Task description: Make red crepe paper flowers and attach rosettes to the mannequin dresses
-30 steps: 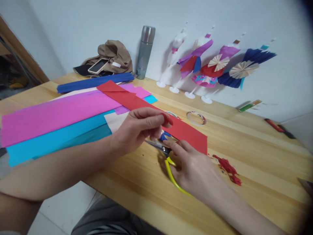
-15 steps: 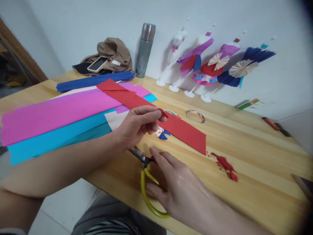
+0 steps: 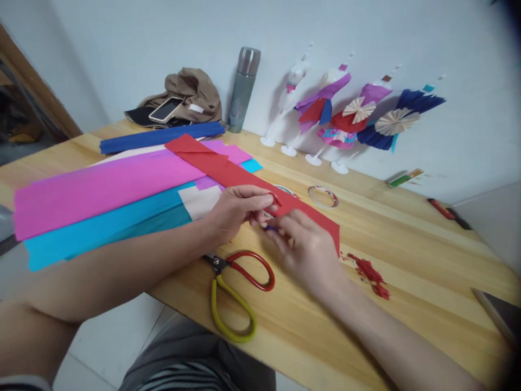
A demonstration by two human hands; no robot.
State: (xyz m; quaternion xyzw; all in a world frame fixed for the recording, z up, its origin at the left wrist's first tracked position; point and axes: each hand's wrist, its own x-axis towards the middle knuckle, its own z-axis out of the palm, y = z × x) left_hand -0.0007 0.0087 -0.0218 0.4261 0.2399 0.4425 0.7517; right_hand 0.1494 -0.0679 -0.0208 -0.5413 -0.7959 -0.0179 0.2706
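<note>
My left hand is closed in a pinch on a small piece of red paper. Close beside it, my right hand has its fingertips on a small blue and white paper piece, mostly covered by the fingers. Both hands are over the near end of a long red paper strip. Below them lies a pair of scissors with one red and one yellow handle, its handles spread apart and its blades partly hidden under my left forearm.
Pink paper and light blue paper lie at left. A flask, a brown cap and a phone stand behind. Paper-dressed figures line the wall. Tape rolls and red scraps lie right.
My right hand has left the scissors on the table and moved up to my left hand. It has taken the small blue and white paper piece from the table.
</note>
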